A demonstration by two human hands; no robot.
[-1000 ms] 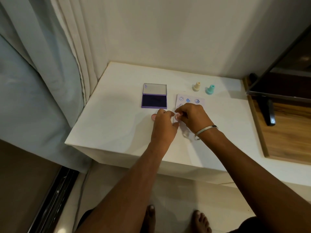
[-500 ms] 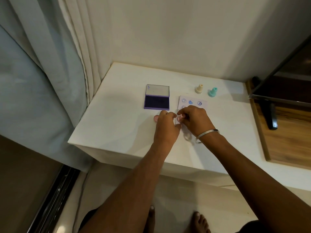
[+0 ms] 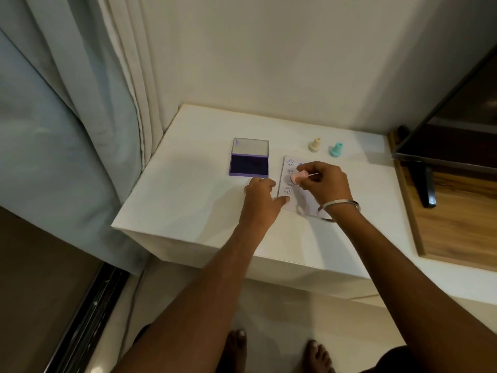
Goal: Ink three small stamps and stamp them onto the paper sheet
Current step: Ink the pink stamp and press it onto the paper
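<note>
A small white paper sheet lies on the white table, with several round blue prints down its left side. My right hand holds a pink stamp lifted just above the sheet, tilted with its face to the left. My left hand rests flat on the table, its fingers spread, with the thumb tip pressing the sheet's lower left corner. An open purple ink pad sits left of the sheet. A cream stamp and a teal stamp stand upright behind the sheet.
Curtains hang at the left, close to the table's left edge. A wooden surface adjoins the table on the right, carrying a dark screen on a black foot. A wall stands behind the table. My bare feet show below.
My right hand has lifted the pink stamp off the sheet and tilted it, uncovering a fresh print. My left hand has slid slightly left and flattened at the sheet's edge.
</note>
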